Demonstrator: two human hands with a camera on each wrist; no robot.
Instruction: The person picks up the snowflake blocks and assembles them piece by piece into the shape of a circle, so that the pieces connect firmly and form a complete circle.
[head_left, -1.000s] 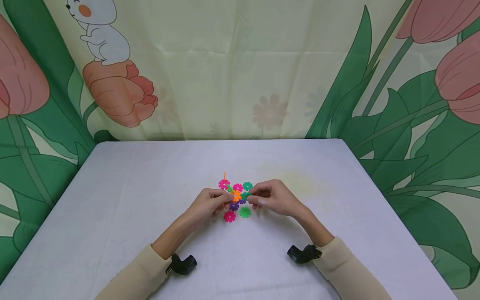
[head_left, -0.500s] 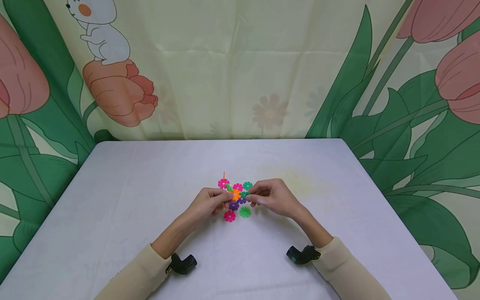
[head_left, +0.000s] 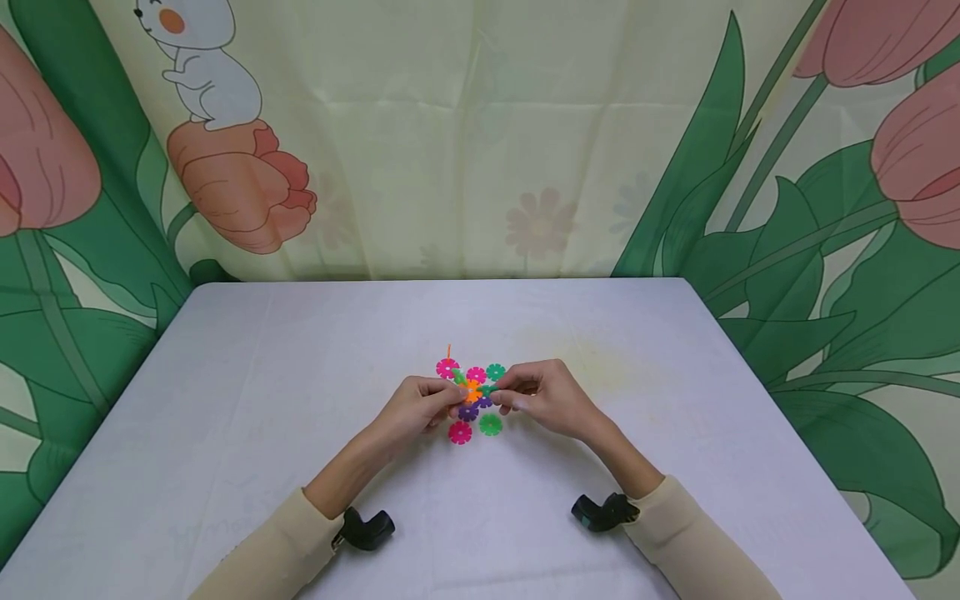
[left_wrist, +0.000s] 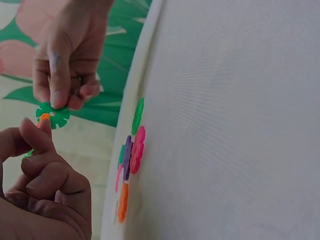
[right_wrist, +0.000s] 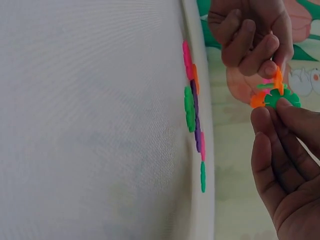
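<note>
Nearest, a black wrist camera sits by the left cuff and another by the right. Beyond them, the left hand pinches an orange disc, part of a small joined cluster, while the right hand holds a green disc between thumb and fingers. Both are raised above the table, orange edge crossing green face; how deeply the slots engage, I cannot tell. To fit these well, I would keep the orange disc steady, set the two crosswise, line notch to notch, and press straight in without twisting, gripping near the joint so the rest of the cluster is not strained. Under and around the hands lie loose discs, among them a pink disc and a light green disc. Farthest is a backdrop with tulips and a rabbit; no brand, label or writing is readable anywhere.
</note>
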